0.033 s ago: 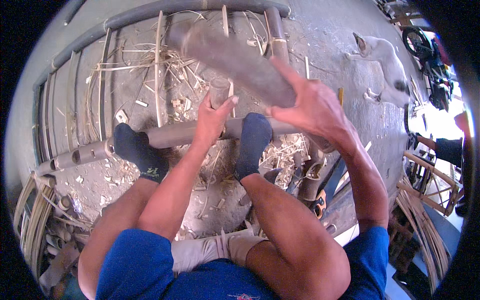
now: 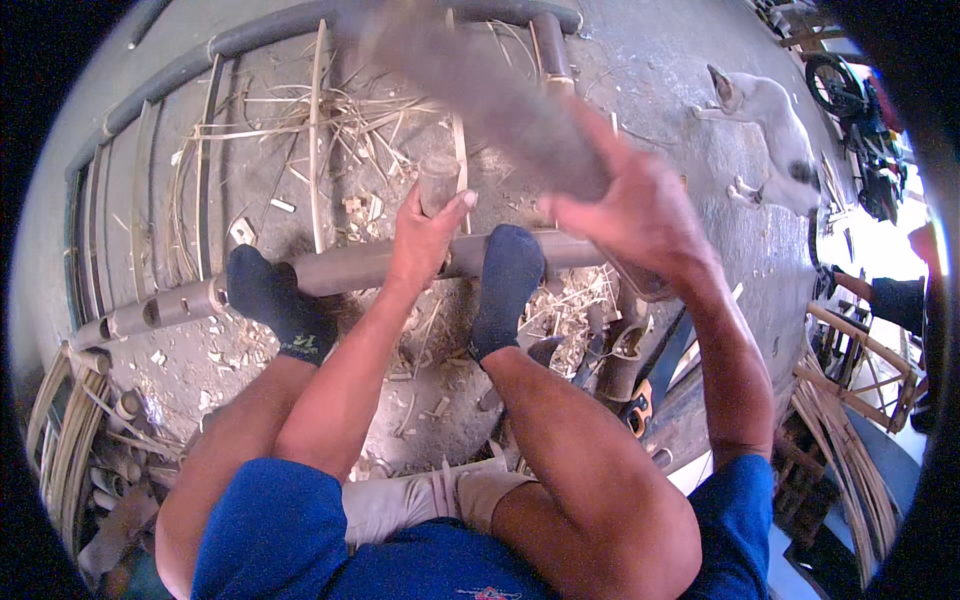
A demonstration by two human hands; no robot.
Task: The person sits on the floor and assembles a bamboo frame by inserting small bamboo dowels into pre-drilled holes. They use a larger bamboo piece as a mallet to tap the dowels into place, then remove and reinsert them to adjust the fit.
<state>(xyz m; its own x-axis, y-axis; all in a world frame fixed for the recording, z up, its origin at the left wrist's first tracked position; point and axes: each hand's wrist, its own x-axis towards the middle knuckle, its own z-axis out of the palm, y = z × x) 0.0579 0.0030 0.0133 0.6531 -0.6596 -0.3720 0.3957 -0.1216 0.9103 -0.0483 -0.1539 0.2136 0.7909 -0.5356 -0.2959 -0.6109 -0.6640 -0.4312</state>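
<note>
While tight round short cylinder (image 2: 440, 182) and blurred club (image 2: 490, 118), hands (image 2: 422, 235) (image 2: 645, 215) amid slats (image 2: 317, 140), shavings (image 2: 575, 302), saw (image 2: 643, 404), white animal (image 2: 778, 125) rightward.

Grey floor (image 2: 645, 75), scattered pale shavings (image 2: 568, 310), slatted brown pole frame (image 2: 345, 268), white animal (image 2: 780, 125) lying to the right

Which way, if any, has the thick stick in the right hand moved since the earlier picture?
Yes, up the picture: the blurred far end of the thick stick now overlaps the far pole; earlier it stopped short of it.
</note>
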